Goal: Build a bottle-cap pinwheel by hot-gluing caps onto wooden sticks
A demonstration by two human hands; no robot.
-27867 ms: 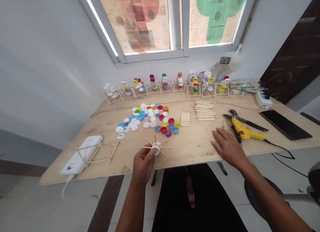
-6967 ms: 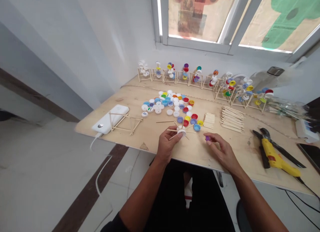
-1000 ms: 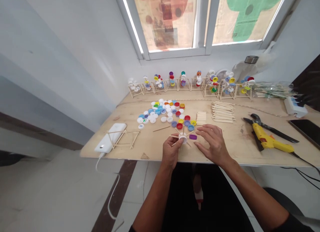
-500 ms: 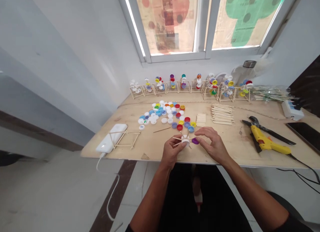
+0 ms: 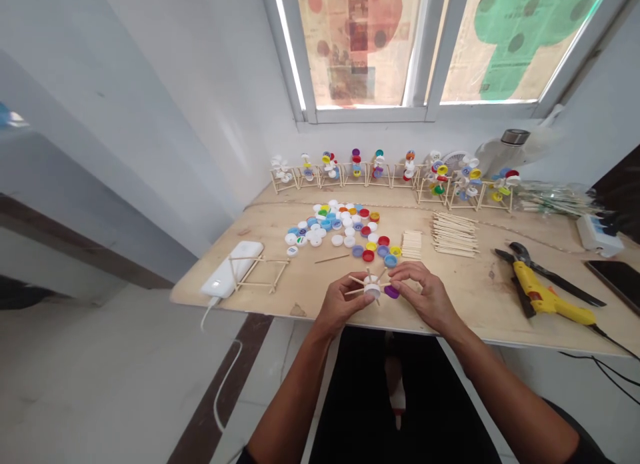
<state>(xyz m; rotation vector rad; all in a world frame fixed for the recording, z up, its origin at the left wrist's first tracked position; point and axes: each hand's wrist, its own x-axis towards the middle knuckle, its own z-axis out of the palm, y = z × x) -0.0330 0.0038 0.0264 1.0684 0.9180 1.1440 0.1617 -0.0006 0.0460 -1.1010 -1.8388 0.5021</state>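
Note:
Between my hands is a white cap hub (image 5: 371, 289) with several wooden sticks standing out around it like spokes. My left hand (image 5: 341, 303) holds the hub between thumb and fingers. The thumb and fingers of my right hand (image 5: 423, 294) are pinched on a purple cap (image 5: 391, 292) at the end of a right-hand spoke. Just beyond my hands lie loose caps (image 5: 337, 240) in white, blue, red and yellow. A short-stick pile (image 5: 411, 245) and a longer-stick pile (image 5: 454, 235) lie to their right.
A stick frame (image 5: 260, 272) leans over a white power bank (image 5: 233, 269) at left. At right lie a yellow glue gun (image 5: 553, 301), black-handled pliers (image 5: 560, 275) and a phone (image 5: 617, 277). Cap wheels on stick stands (image 5: 356, 174) line the wall beside a bottle (image 5: 510, 147).
The camera view has shifted, so the table's contents appear slightly further right. Both hands keep their hold on the hub and the purple cap.

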